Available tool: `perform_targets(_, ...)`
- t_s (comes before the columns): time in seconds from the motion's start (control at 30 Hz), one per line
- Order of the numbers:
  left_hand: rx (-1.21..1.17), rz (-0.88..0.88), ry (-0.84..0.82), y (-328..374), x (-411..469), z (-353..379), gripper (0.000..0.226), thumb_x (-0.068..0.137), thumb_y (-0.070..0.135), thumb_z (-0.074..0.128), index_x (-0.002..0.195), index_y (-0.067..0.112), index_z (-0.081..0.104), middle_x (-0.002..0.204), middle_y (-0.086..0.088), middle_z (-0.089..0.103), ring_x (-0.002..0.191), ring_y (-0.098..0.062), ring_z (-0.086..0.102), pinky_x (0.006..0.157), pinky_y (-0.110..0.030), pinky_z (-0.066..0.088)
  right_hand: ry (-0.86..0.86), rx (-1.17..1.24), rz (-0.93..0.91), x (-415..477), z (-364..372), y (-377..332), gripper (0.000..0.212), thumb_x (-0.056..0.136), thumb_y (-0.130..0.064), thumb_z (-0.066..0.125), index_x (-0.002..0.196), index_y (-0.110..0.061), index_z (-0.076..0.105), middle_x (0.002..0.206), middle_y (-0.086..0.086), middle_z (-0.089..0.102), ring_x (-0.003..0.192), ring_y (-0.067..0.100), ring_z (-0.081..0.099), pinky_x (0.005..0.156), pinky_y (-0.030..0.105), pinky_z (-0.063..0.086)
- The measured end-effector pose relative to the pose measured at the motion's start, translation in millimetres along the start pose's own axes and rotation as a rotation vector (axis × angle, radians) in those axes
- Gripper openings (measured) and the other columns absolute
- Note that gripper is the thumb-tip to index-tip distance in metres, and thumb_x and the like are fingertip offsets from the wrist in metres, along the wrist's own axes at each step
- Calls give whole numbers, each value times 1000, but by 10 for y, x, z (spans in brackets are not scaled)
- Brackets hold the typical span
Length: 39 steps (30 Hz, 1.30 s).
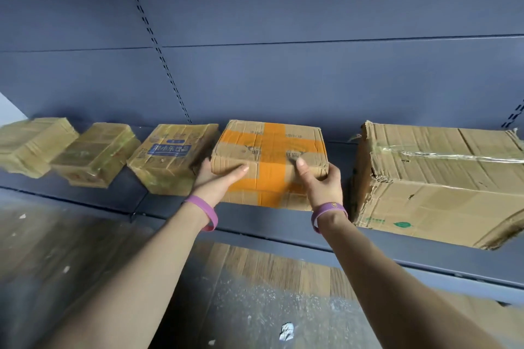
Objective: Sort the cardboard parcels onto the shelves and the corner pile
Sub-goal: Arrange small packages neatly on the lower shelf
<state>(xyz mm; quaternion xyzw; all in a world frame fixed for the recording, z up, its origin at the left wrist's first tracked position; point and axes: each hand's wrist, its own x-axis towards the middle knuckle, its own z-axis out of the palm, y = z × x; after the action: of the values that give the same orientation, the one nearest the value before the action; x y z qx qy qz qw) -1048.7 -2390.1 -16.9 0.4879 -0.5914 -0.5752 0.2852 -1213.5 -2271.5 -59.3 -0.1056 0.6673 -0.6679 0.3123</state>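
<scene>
Starting closest to the camera: scuffed wood-look floor with a crumpled scrap of paper lying on it, then both bare forearms reaching up and forward, each with a purple wristband on it.

Both hands are clamped on the same parcel, the orange-taped box. Left hand grips its near left corner, thumb lying along the front edge and fingers tucked round the side out of sight. Right hand grips the near right corner, thumb pressed on the top face. The box sits on the dark blue shelf near its front lip, though whether it's fully resting or slightly lifted I can't tell.

Left of it, three smaller tape-wrapped parcels in a row: one with blue printing just beside the held box, then a plain one, then another at the far left. To the right stands a big battered carton with torn edges. Behind everything is the blue back panel with a slotted upright.
</scene>
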Motion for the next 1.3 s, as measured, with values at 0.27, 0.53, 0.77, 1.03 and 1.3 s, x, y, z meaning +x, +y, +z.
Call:
perform_targets(0.27,157,92,-72,-15,35,-294,63,83,14,78,138,23,48,124,2,61,116,-20,56,99,-40,46,55,-152,-135,0,125,-155,58,84,-50,71,135,-25,56,109,-9,60,117,27,53,103,53,45)
perform_targets(0.53,157,180,-67,128,11,-281,29,90,17,71,117,22,60,112,0,67,107,-21,62,98,-41,50,90,-142,-172,-199,11,-337,44,92,-46,63,121,-13,65,98,-6,66,94,16,61,90,39,52)
perform_targets(0.77,55,117,-75,208,53,-466,18,98,18,60,116,23,61,119,-4,67,116,-29,60,104,-54,45,81,-96,-128,-250,-86,-421,30,103,-33,47,112,-14,69,97,0,70,87,15,60,84,32,49)
perform_targets(1.03,-61,57,-173,237,-8,-627,30,101,21,54,130,23,58,131,0,61,124,-26,52,108,-64,35,-44,-32,66,-286,-216,-323,96,69,-71,65,147,-20,40,143,2,49,131,30,46,103,52,44)
perform_targets(1.3,-208,34,-152,263,8,-729,22,101,23,55,121,25,64,121,2,67,121,-27,57,107,-60,40,-185,115,150,-326,-223,-372,40,78,-42,68,109,-21,54,119,12,60,111,37,56,77,59,54)
